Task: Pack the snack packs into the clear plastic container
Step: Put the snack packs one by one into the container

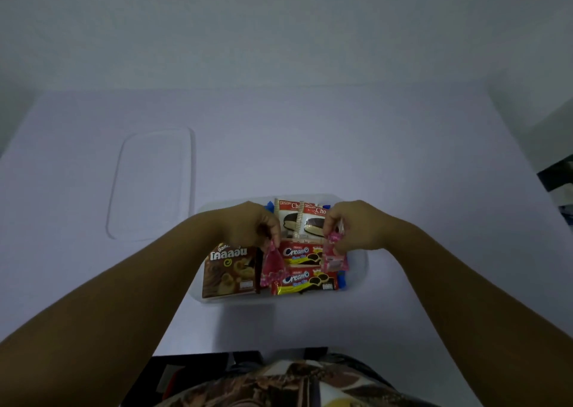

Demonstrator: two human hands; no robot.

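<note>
A clear plastic container (pixel 359 270) sits on the table in front of me, filled with snack packs. Inside lie a brown box (pixel 229 271) at the left, two red cream-cookie packs (pixel 305 281) in the middle and two choco-pie packs (pixel 302 220) at the back. My left hand (pixel 248 225) pinches the top of a pink pack (pixel 273 265) that hangs down between the brown box and the cookie packs. Over the container's right side, my right hand (pixel 356 226) holds another small pink pack (pixel 334 251).
The container's clear lid (pixel 153 183) lies flat on the table to the back left. A wall rises behind the table's far edge. Dark objects stand beyond the table's right edge (pixel 555 177). My patterned clothing (pixel 294 382) is at the near edge.
</note>
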